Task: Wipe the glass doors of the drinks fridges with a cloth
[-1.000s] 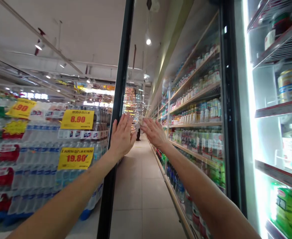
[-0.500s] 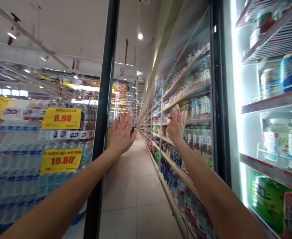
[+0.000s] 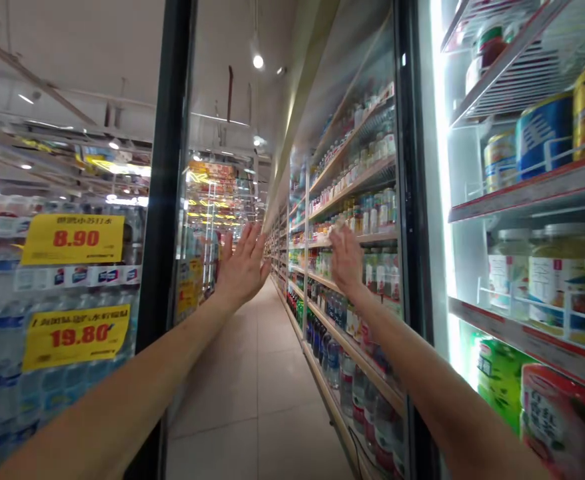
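Note:
A glass door (image 3: 232,160) with a dark frame stands swung out in front of me. My left hand (image 3: 242,267) lies flat against its glass, fingers stretched out and slightly spread, holding nothing. Further right on the same pane is my right hand (image 3: 348,261), a little blurred. Its fingers press a crumpled whitish cloth (image 3: 340,229) to the glass; most of the cloth is hidden behind the hand.
To the right, lit cooler shelves (image 3: 522,200) carry cans, bottles and green and red packs. Stacked water bottles with yellow price signs (image 3: 75,239) stand at left. Through the glass appear a tiled aisle floor (image 3: 227,400) and drink shelves, partly reflections perhaps.
The view has turned a little to the right, so the door frame and price signs sit further left. My right hand has shifted slightly on the glass; my left palm stays against it.

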`<control>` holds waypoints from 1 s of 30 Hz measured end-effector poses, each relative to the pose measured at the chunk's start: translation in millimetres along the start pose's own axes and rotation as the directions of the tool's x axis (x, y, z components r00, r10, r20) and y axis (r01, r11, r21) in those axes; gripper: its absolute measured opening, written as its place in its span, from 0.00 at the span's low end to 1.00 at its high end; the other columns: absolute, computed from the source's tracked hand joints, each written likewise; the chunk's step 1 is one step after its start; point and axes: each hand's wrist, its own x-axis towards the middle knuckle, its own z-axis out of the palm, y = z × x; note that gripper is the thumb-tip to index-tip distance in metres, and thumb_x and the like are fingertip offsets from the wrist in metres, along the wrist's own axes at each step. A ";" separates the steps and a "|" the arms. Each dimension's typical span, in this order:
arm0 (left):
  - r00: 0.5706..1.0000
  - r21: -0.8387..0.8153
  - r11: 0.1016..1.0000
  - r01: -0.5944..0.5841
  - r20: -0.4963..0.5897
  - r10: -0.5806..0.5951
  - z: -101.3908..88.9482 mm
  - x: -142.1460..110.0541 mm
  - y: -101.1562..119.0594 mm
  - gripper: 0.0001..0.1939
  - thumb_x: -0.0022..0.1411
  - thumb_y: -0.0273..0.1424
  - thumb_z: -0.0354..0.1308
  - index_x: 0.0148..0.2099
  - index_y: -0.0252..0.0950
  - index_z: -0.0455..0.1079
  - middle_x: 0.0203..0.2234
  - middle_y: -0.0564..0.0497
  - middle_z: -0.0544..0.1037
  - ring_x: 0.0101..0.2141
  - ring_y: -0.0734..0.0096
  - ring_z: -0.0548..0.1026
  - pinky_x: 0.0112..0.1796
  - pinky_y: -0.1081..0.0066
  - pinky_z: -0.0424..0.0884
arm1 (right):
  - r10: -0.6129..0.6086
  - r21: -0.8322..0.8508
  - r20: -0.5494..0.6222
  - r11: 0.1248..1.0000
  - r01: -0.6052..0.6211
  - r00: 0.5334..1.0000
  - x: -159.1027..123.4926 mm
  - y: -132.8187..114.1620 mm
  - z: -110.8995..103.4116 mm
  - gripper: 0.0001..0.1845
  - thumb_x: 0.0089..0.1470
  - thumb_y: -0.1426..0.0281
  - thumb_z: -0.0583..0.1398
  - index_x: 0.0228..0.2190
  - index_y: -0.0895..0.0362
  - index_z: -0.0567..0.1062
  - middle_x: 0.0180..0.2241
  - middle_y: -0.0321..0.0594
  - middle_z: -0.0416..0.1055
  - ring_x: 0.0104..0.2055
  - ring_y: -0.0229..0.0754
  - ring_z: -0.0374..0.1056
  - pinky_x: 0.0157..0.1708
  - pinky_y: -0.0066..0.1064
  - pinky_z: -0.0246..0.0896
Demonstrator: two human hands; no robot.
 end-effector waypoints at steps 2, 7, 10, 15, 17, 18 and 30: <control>1.000 0.001 1.000 -0.003 0.002 0.003 3.4 -0.5 0.6 0.28 0.61 0.34 0.46 0.62 0.35 0.49 0.61 0.44 0.53 0.62 0.62 0.47 0.59 0.53 0.36 | -0.188 0.013 0.075 0.982 0.187 0.979 -6.9 7.2 -1.2 0.24 0.51 0.76 0.50 0.49 0.50 0.67 0.59 0.41 0.54 0.62 0.44 0.46 0.58 0.43 0.48; 1.000 -0.011 1.000 0.005 -0.001 -0.005 6.0 -1.8 2.9 0.27 0.61 0.34 0.45 0.62 0.36 0.50 0.61 0.44 0.53 0.61 0.62 0.49 0.60 0.54 0.36 | 0.304 -0.021 -0.088 0.951 -0.307 0.949 -11.7 58.8 -8.6 0.24 0.52 0.75 0.47 0.51 0.57 0.66 0.59 0.51 0.53 0.60 0.49 0.51 0.54 0.47 0.52; 1.000 -0.018 1.000 0.005 -0.013 -0.006 7.7 -1.9 5.7 0.28 0.61 0.34 0.45 0.63 0.36 0.49 0.61 0.44 0.53 0.62 0.61 0.48 0.60 0.53 0.35 | 0.448 0.003 -0.112 0.893 -0.450 0.887 -10.8 67.2 -9.3 0.24 0.53 0.74 0.46 0.51 0.59 0.65 0.59 0.55 0.51 0.60 0.51 0.51 0.53 0.49 0.53; 1.000 -0.013 0.999 -0.029 -0.004 0.029 10.5 -2.9 11.0 0.27 0.61 0.34 0.45 0.62 0.35 0.50 0.61 0.44 0.53 0.62 0.62 0.48 0.60 0.54 0.35 | 0.082 -0.034 0.051 0.996 -0.081 0.995 -13.9 52.6 -8.8 0.26 0.51 0.76 0.49 0.52 0.54 0.65 0.60 0.46 0.51 0.62 0.46 0.47 0.58 0.44 0.48; 0.999 -0.012 0.999 -0.033 0.004 0.033 10.6 -3.7 12.5 0.27 0.61 0.33 0.45 0.62 0.35 0.50 0.61 0.44 0.53 0.62 0.62 0.47 0.60 0.54 0.35 | 0.185 -0.044 0.044 0.982 -0.183 0.982 -17.3 65.8 -14.3 0.26 0.50 0.75 0.49 0.52 0.54 0.64 0.60 0.45 0.52 0.61 0.47 0.48 0.57 0.45 0.49; 0.999 -0.014 0.999 -0.034 0.007 0.034 10.5 -4.2 13.3 0.27 0.61 0.33 0.45 0.62 0.35 0.50 0.61 0.44 0.53 0.62 0.62 0.47 0.60 0.54 0.35 | 0.302 -0.049 0.007 0.952 -0.302 0.953 -19.3 75.9 -17.5 0.26 0.50 0.75 0.49 0.52 0.56 0.65 0.59 0.48 0.53 0.61 0.49 0.50 0.56 0.47 0.51; 0.999 0.018 0.999 -0.044 -0.007 0.044 13.7 -7.3 16.9 0.28 0.61 0.34 0.46 0.62 0.36 0.49 0.61 0.44 0.54 0.61 0.61 0.48 0.60 0.52 0.39 | 0.114 0.057 -0.002 0.992 -0.113 0.994 -14.6 54.9 -3.0 0.24 0.52 0.75 0.48 0.51 0.51 0.66 0.60 0.42 0.52 0.62 0.46 0.48 0.57 0.47 0.50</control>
